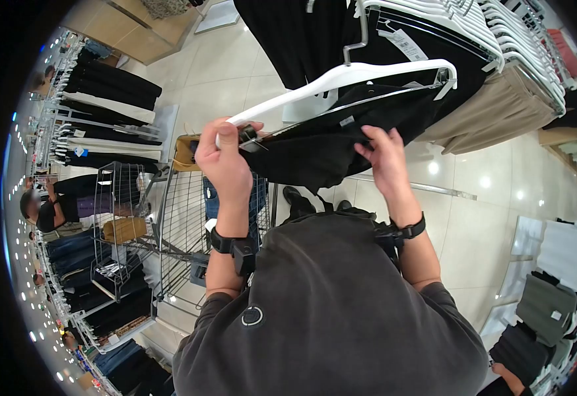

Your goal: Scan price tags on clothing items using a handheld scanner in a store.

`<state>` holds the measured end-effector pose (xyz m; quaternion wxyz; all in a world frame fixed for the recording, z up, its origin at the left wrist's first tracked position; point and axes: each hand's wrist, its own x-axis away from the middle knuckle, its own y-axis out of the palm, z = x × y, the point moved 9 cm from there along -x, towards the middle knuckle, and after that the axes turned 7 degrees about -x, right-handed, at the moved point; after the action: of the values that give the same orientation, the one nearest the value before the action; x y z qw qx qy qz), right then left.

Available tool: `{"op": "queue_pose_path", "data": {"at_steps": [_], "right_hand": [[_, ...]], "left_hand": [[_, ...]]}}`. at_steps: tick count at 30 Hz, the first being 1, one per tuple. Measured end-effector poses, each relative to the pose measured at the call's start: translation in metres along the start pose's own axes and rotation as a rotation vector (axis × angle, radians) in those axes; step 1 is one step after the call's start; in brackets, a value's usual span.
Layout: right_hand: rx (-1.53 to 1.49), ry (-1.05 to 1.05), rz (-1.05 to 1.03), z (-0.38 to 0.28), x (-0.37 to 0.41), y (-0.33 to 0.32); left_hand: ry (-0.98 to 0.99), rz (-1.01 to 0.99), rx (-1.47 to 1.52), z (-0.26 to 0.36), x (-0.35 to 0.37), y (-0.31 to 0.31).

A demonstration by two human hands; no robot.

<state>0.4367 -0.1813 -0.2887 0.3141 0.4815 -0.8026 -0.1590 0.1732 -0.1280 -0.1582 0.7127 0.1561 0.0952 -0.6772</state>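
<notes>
A white plastic clip hanger carries a folded black garment in front of my chest. My left hand grips the hanger's left end at its clip, fingers closed around it. My right hand pinches the black fabric under the hanger's middle. The garment hangs bunched between both hands. Both wrists wear black bands.
A rack of white hangers with black and beige clothes hangs at the top right. A wire cart with jeans stands at my left. Another person stands by clothing racks at far left. Folded shirts lie at the right.
</notes>
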Motion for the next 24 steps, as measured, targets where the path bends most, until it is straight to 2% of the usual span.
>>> {"op": "queue_pose_path", "data": {"at_steps": [1,3,5,9,16,19,24], "right_hand": [[0.105,0.037,-0.069,0.011,0.0,0.008],[0.078,0.367,-0.266,0.045,0.008,0.025],[0.028,0.516,-0.425,0.068,0.023,0.046],[-0.214,0.355,-0.406,0.069,0.025,0.062],[-0.301,0.337,-0.558,0.057,0.041,0.068],[-0.267,0.345,-0.502,0.068,0.037,0.054],[-0.402,0.357,-0.506,0.062,0.044,0.059]], "left_hand": [[0.034,-0.009,-0.005,0.003,0.002,0.004],[0.071,-0.04,-0.033,0.0,0.007,0.01],[0.06,-0.078,-0.007,-0.004,0.014,0.019],[0.018,-0.133,-0.024,-0.005,0.024,0.029],[-0.011,-0.068,-0.01,-0.021,0.017,0.015],[-0.091,-0.028,0.077,-0.036,0.019,0.01],[-0.122,-0.021,0.119,-0.04,0.02,0.012]]}}
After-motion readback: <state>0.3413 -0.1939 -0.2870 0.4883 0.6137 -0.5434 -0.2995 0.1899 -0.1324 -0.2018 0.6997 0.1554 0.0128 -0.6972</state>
